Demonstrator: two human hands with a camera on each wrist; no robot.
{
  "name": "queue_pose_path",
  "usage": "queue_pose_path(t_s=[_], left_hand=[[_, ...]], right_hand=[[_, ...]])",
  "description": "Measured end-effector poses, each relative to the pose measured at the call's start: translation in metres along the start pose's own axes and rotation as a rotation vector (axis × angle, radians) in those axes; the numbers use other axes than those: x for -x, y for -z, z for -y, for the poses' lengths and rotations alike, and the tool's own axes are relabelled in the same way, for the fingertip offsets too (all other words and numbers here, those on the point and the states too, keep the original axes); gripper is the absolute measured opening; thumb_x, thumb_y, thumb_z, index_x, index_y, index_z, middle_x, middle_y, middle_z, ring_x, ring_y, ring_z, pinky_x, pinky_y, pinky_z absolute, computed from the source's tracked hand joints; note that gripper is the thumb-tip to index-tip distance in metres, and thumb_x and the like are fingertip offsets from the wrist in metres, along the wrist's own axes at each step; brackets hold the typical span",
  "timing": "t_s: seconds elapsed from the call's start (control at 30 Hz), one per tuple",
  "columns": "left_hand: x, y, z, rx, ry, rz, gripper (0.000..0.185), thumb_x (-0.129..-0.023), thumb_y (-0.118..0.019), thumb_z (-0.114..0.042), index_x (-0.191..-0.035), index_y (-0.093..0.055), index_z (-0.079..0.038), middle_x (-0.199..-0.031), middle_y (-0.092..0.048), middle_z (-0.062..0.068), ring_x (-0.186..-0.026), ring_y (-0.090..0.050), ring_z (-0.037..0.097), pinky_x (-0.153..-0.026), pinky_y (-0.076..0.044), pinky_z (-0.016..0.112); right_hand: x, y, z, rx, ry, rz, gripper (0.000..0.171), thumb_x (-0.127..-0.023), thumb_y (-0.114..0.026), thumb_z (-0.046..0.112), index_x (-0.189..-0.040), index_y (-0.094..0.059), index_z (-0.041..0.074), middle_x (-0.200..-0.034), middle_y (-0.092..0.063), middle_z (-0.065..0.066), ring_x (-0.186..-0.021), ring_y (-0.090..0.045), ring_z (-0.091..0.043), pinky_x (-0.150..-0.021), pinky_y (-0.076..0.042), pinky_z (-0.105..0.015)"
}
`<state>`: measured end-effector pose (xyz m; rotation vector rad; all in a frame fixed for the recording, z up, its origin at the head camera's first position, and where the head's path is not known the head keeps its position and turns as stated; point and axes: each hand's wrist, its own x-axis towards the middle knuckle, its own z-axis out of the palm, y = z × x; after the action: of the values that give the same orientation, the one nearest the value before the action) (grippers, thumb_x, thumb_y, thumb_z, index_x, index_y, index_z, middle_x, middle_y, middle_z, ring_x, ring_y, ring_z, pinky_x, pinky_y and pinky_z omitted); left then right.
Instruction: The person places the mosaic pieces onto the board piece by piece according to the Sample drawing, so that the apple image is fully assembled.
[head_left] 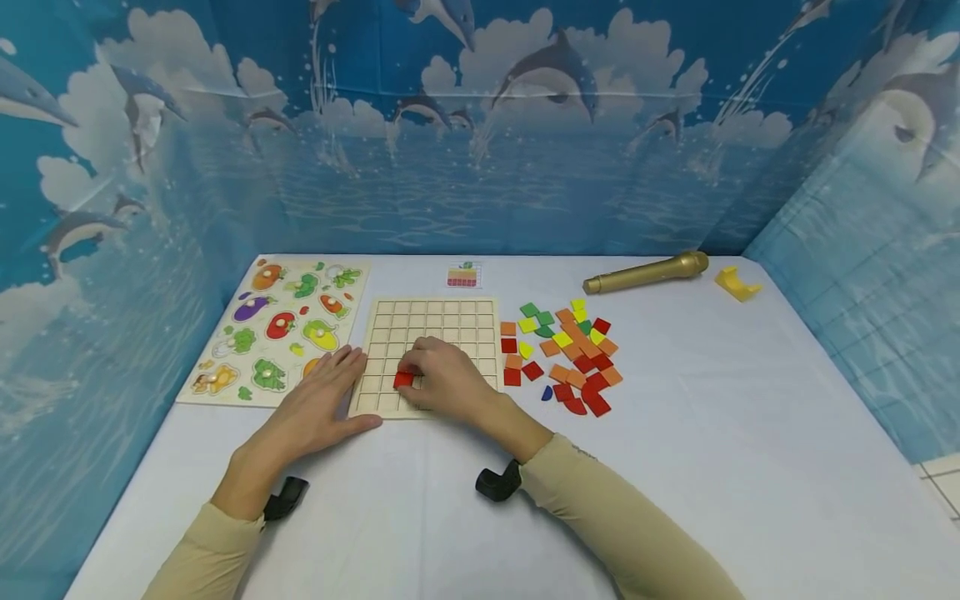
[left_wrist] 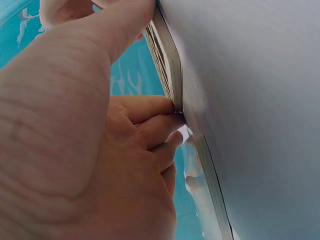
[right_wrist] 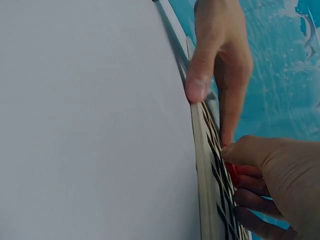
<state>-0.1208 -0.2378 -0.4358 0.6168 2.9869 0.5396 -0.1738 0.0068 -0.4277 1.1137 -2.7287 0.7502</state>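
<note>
A red square tile is pinched between the thumb and fingers of my right hand, over the lower left part of a wooden grid board. In the right wrist view the red tile sits right at the board's ridges, partly hidden by the fingers. My left hand lies with straight fingers along the left edge of the grid board, its thumb at the lower left corner. Those fingers also overlap the right side of a vegetable puzzle board. The left wrist view shows fingertips at the board's edge.
Right of the grid board lie loose red, orange, yellow and green tiles, with a small blue piece. A patterned card lies behind the board. Farther right are a gold microphone and a yellow stand.
</note>
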Motion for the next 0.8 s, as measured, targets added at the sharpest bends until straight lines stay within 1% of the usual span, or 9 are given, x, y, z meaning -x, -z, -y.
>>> queue_pose_path(t_s=[0.17, 0.33, 0.6, 0.8], left_hand=[[0.0, -0.001, 0.001, -0.002, -0.03, -0.033, 0.1, -0.09, -0.079, -0.055, -0.161, -0.037, 0.002, -0.168, -0.035, 0.024, -0.159, -0.026, 0.043, -0.129, -0.023, 0.063], [0.0, -0.001, 0.002, -0.008, -0.035, -0.039, 0.099, -0.09, -0.08, -0.053, -0.161, -0.038, 0.002, -0.168, -0.036, 0.023, -0.159, -0.027, 0.042, -0.129, -0.022, 0.061], [-0.001, 0.0, 0.001, -0.011, -0.034, -0.022, 0.099, -0.09, -0.08, -0.051, -0.161, -0.037, 0.002, -0.169, -0.034, 0.022, -0.16, -0.025, 0.042, -0.13, -0.021, 0.06], [-0.001, -0.001, 0.002, -0.022, -0.052, -0.028, 0.098, -0.09, -0.08, -0.05, -0.161, -0.037, 0.002, -0.17, -0.034, 0.021, -0.16, -0.025, 0.041, -0.131, -0.019, 0.058]], right_hand=[[-0.012, -0.013, 0.011, 0.008, 0.011, -0.007, 0.017, -0.09, -0.082, 0.024, -0.103, -0.081, 0.013, -0.092, -0.069, 0.003, -0.083, -0.057, -0.009, -0.071, -0.049, -0.02], [-0.02, -0.021, 0.018, 0.024, 0.004, 0.005, 0.018, -0.091, -0.082, 0.026, -0.105, -0.082, 0.014, -0.095, -0.069, 0.004, -0.086, -0.059, -0.009, -0.072, -0.05, -0.02], [-0.023, -0.028, 0.023, 0.024, -0.004, 0.006, 0.022, -0.092, -0.083, 0.029, -0.108, -0.082, 0.014, -0.1, -0.072, 0.004, -0.093, -0.061, -0.011, -0.079, -0.052, -0.023], [-0.023, -0.032, 0.025, 0.035, -0.007, -0.013, 0.024, -0.092, -0.082, 0.031, -0.111, -0.083, 0.016, -0.101, -0.071, 0.006, -0.094, -0.06, -0.01, -0.077, -0.051, -0.021]])
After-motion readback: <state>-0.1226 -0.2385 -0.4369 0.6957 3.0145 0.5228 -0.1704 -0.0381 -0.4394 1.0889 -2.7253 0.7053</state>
